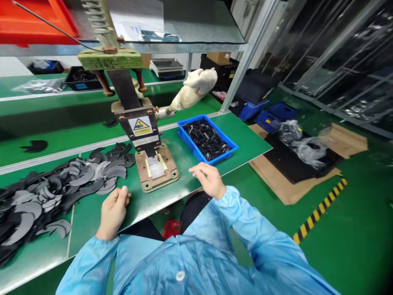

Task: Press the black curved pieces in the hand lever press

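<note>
1. While the left hand rests near the table's front edge, its fingers are curled into a loose fist; thumb and forefinger seem pinched together at the top, but I cannot tell whether anything small sits between them.
2. Just to its left lies the heap of grey and black crescent-shaped cut pieces, spread flat within easy reach of that hand, which looks like why they sit on that side.
3. Across from it, the right hand hovers low over the green table, fingers half bent and spread, holding nothing.
4. Between the two hands stands the hand press, its base plate facing the person, with a pale insert in the middle; a yellow warning label shows on its ram.
5. Wrapped in pale cloth, the press lever juts out to the right, on the right hand's side, probably padded for grip.
6. Beyond the right hand sits the blue bin, open-topped and tilted slightly in view, partly filled with small black parts lying loose.
7. Farther off on the floor are more blue bins, flattened cardboard and clear plastic bags.
</note>
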A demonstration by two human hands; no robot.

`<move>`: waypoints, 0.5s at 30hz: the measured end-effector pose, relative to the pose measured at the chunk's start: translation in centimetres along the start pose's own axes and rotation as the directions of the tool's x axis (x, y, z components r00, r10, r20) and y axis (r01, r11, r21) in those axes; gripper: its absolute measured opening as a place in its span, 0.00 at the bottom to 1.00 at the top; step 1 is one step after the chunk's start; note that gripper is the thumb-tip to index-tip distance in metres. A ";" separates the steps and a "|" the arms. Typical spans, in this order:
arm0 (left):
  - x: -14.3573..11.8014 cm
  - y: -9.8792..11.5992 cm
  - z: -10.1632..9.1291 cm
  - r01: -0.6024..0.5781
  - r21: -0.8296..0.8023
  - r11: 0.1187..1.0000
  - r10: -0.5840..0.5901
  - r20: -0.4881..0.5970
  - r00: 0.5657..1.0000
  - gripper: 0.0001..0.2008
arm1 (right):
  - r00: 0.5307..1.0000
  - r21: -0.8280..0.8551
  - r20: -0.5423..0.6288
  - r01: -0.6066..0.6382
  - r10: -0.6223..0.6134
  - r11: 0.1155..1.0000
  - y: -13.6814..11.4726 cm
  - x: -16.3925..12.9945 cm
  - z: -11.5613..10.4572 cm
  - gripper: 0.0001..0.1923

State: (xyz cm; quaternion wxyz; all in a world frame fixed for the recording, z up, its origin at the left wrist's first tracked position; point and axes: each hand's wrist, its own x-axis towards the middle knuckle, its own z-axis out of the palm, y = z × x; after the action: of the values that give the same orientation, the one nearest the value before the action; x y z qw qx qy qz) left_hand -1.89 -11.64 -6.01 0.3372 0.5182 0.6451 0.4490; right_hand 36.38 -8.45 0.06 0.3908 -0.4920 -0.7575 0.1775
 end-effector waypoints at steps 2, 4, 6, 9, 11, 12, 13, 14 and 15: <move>-0.3 -0.3 0.1 -0.012 0.007 1.000 0.012 -0.013 1.000 0.26 | 0.997 -0.118 -0.032 -0.080 0.077 0.990 1.7 2.4 -3.1 0.20; 0.1 -0.3 0.4 -0.008 0.004 1.000 0.008 -0.008 1.000 0.25 | 0.983 -0.254 -0.077 -0.179 0.164 0.950 3.9 5.1 -6.0 0.19; 0.5 -0.2 0.7 -0.017 0.021 1.000 0.017 0.019 1.000 0.25 | 0.963 -0.384 -0.078 -0.267 0.257 0.884 6.3 7.6 -8.1 0.16; 0.7 -0.3 0.9 -0.037 0.044 0.998 0.035 0.052 0.998 0.24 | 0.926 -0.542 -0.003 -0.320 0.378 0.778 9.1 9.9 -9.6 0.16; 0.5 -0.4 1.0 -0.037 0.047 0.998 0.035 0.054 0.998 0.23 | 0.899 -0.612 0.045 -0.319 0.435 0.724 10.1 10.6 -9.6 0.20; 0.4 -0.5 1.0 -0.037 0.047 0.998 0.035 0.053 0.998 0.23 | 0.890 -0.636 0.058 -0.317 0.452 0.704 10.3 10.7 -9.5 0.22; 0.3 -0.5 0.9 -0.040 0.050 0.998 0.037 0.051 0.998 0.22 | 0.884 -0.654 0.065 -0.313 0.464 0.689 10.4 10.8 -9.3 0.22; 0.3 -0.6 0.9 -0.045 0.055 0.997 0.043 0.048 0.998 0.22 | 0.881 -0.664 0.066 -0.311 0.468 0.680 10.5 10.8 -9.0 0.22; 0.3 -0.5 1.0 -0.053 0.062 0.997 0.051 0.046 0.998 0.22 | 0.882 -0.668 0.063 -0.310 0.467 0.676 10.5 10.8 -8.9 0.22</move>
State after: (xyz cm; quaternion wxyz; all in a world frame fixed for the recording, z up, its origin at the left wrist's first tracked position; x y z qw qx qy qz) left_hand -1.30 -11.15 -6.86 0.3229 0.5551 0.6378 0.4253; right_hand 47.27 4.77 3.30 0.0623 -0.7216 -0.6881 0.0433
